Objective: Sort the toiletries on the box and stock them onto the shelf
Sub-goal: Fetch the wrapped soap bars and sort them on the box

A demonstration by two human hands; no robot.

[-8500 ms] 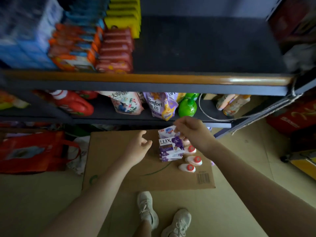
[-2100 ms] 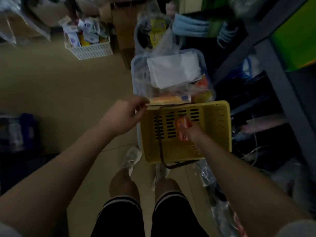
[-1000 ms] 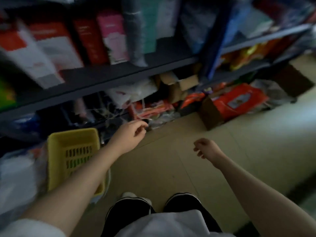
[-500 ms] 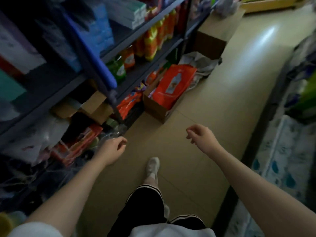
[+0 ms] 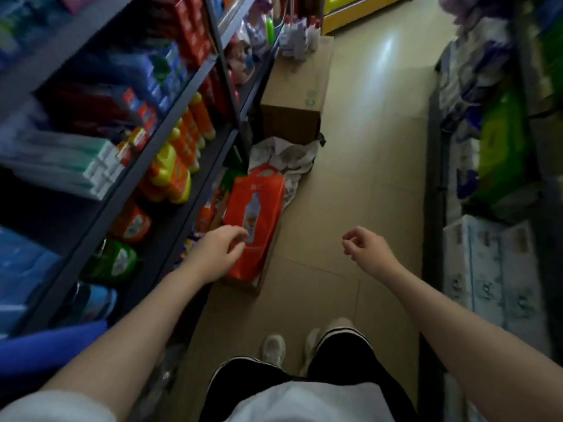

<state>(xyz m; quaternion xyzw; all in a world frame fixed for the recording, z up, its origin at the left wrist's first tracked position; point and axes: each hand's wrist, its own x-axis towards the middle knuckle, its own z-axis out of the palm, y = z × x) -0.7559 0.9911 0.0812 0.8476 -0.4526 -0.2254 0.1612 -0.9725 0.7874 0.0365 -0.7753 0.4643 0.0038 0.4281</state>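
Observation:
I look down a shop aisle. The cardboard box [image 5: 297,86] stands far ahead against the shelf [image 5: 185,95] on the left, with several toiletries [image 5: 297,36] on its far end. My left hand [image 5: 217,249] hangs in front of me with loosely curled fingers and holds nothing. My right hand [image 5: 364,249] is also empty, fingers loosely curled. Both hands are well short of the box.
An orange bag [image 5: 253,220] lies in a low carton on the floor by the shelf, with crumpled white wrapping [image 5: 286,156] behind it. Orange and yellow bottles [image 5: 179,150] fill the left shelf. Tissue packs [image 5: 487,269] line the right side. The tiled aisle floor [image 5: 365,147] runs between.
My view has swung from the yellow basket round to the aisle and the box has come closer. My right hand has let go of the small orange item; both hands swing empty.

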